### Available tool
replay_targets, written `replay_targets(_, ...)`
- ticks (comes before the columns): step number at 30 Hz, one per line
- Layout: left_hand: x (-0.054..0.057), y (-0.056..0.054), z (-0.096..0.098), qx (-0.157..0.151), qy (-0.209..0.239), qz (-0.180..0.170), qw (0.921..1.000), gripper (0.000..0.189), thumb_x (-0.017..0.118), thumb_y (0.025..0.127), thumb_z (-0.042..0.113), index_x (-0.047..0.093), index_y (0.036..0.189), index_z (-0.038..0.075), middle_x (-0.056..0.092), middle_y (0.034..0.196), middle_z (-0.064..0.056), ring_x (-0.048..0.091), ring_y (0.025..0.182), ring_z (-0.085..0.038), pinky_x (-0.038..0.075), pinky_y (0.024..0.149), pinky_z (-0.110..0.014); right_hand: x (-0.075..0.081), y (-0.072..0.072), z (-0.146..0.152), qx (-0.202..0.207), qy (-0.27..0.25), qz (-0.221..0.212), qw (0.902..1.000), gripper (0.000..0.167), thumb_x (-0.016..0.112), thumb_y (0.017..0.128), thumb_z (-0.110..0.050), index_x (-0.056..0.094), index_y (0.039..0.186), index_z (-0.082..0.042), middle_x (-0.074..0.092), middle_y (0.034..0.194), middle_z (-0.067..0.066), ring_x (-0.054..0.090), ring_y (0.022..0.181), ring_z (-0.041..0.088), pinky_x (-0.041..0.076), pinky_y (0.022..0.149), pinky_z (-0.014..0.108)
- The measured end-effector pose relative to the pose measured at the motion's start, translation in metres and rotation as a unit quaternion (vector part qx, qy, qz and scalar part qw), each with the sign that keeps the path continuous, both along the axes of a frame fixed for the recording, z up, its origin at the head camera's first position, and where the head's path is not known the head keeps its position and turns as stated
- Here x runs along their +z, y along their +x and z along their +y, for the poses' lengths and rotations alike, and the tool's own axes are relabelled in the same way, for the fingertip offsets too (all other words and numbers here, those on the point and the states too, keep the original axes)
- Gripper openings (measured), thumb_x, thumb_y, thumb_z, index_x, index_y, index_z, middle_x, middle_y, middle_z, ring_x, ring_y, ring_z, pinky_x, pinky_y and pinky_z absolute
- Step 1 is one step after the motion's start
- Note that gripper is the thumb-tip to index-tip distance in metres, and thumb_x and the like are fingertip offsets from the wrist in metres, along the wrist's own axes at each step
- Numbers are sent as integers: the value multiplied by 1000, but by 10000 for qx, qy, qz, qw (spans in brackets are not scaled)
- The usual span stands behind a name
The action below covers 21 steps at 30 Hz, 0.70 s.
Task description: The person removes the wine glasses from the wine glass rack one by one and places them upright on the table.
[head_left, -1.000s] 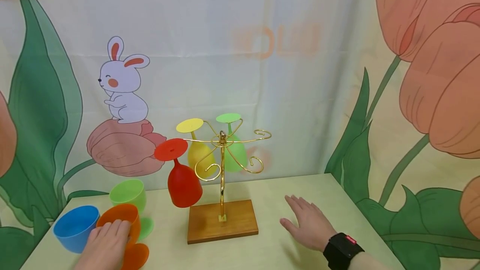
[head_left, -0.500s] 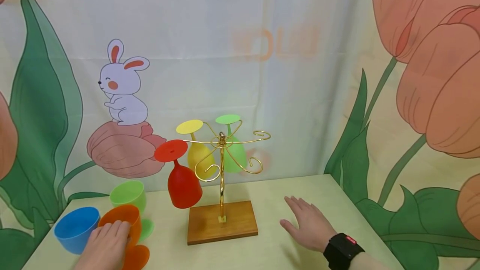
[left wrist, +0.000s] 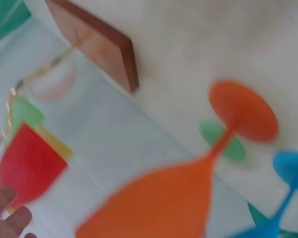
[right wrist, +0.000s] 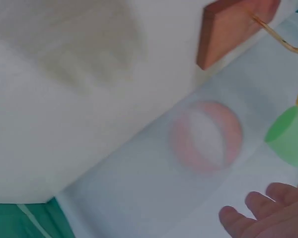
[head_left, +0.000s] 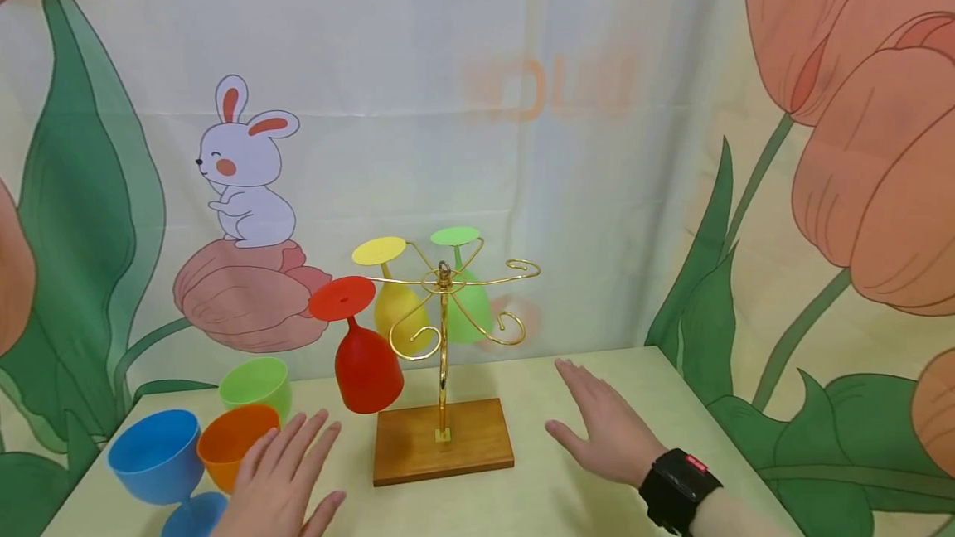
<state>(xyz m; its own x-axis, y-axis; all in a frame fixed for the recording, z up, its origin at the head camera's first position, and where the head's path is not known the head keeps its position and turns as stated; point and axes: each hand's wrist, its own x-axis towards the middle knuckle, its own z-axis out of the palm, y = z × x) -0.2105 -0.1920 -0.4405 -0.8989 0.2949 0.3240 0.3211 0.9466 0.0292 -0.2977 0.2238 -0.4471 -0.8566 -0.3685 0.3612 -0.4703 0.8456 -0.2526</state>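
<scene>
My left hand (head_left: 279, 479) is spread flat beside an upright orange plastic goblet (head_left: 227, 442), overlapping its lower part in the head view. In the left wrist view the orange goblet (left wrist: 159, 198) shows whole down to its foot, with my fingers (left wrist: 5, 201) apart from it at the lower left. A blue goblet (head_left: 152, 454) and a light green one (head_left: 257, 388) stand close around it. My right hand (head_left: 608, 429), fingers straight and holding nothing, hovers over the table to the right of a gold wire goblet rack (head_left: 443, 371).
Upside down on the rack's arms hang a red goblet (head_left: 366, 371), a yellow one (head_left: 395, 317) and a green one (head_left: 470, 313). Several curled arms at the front and right carry nothing. A wooden base (head_left: 477, 446) supports the rack. Behind the table (head_left: 537, 388) hangs a printed curtain (head_left: 388, 106).
My left hand has let go of the orange goblet, opened its fingers and moved right. My right hand has shifted slightly left and up. The hanging goblets stay put.
</scene>
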Motion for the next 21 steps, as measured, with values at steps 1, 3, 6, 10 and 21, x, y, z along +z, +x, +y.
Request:
replay_targets(1, -3, 1, 5, -79, 13, -142, 9999, 84, 59, 83, 66, 43, 145, 13, 36, 152, -10, 28, 136, -39, 18, 109, -61, 6, 0, -3, 118, -80, 121, 9998, 83, 60, 91, -51, 20, 155, -18, 30, 156, 3, 31, 140, 25, 30, 111, 48)
replay_targets(3, -11, 4, 15, -284, -3, -400, 9988, 89, 49, 83, 74, 40, 148, 14, 33, 154, -8, 26, 138, -38, 8, 112, -61, 18, -1, -10, 347, -172, 396, 9985, 88, 63, 90, -49, 14, 156, -19, 25, 157, 3, 29, 141, 23, 30, 111, 46)
replay_targets(6, -28, 7, 25, -599, -131, -357, 9975, 93, 37, 82, 81, 39, 148, 17, 34, 154, -5, 30, 138, -34, -15, 113, -48, 39, -3, -23, 783, -296, 811, 9932, 93, 65, 89, -44, 7, 157, -18, 20, 159, 3, 27, 142, 22, 30, 112, 44)
replay_targets(10, -54, 8, 33, -897, -362, 351, 9947, 85, 34, 85, 80, 44, 146, 22, 39, 151, 0, 40, 133, -29, -5, 117, -43, 70, -3, -40, 1306, -362, 1328, 9818, 94, 69, 89, -33, 7, 156, -14, 15, 160, 3, 23, 143, 20, 28, 113, 41)
replay_targets(21, -66, 9, 49, -731, 64, -821, 9939, 83, 29, 86, 79, 51, 142, 23, 42, 150, -1, 38, 134, -36, 26, 107, -62, 116, -3, -80, 2111, 20, 2092, 9548, 76, 63, 91, -12, 20, 154, -9, 28, 156, 8, 26, 143, 20, 29, 112, 36)
